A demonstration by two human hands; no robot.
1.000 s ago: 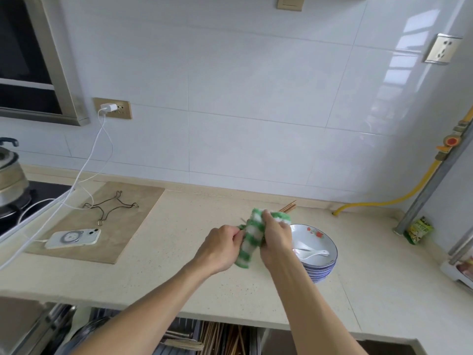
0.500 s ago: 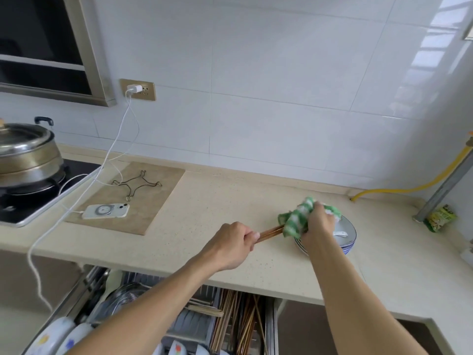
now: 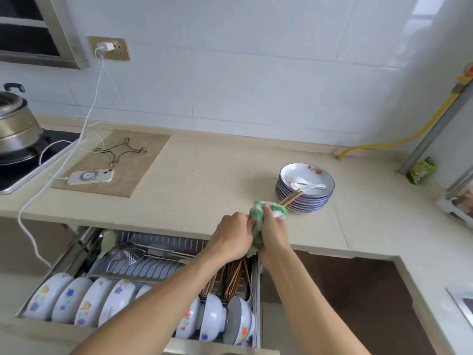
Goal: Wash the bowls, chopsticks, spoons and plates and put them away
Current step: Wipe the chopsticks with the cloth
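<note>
From the head camera I see my right hand (image 3: 272, 228) clenching the green cloth (image 3: 266, 213) around the chopsticks (image 3: 291, 198), left hand (image 3: 234, 237) gripping their near end. Plates (image 3: 304, 198) with a spoon (image 3: 305, 184) wait far right; bowls (image 3: 84, 301) already fill the near drawer (image 3: 163, 243).

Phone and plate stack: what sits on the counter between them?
Nothing: in the head view only bare speckled countertop lies between the phone and the plate stack.
</note>
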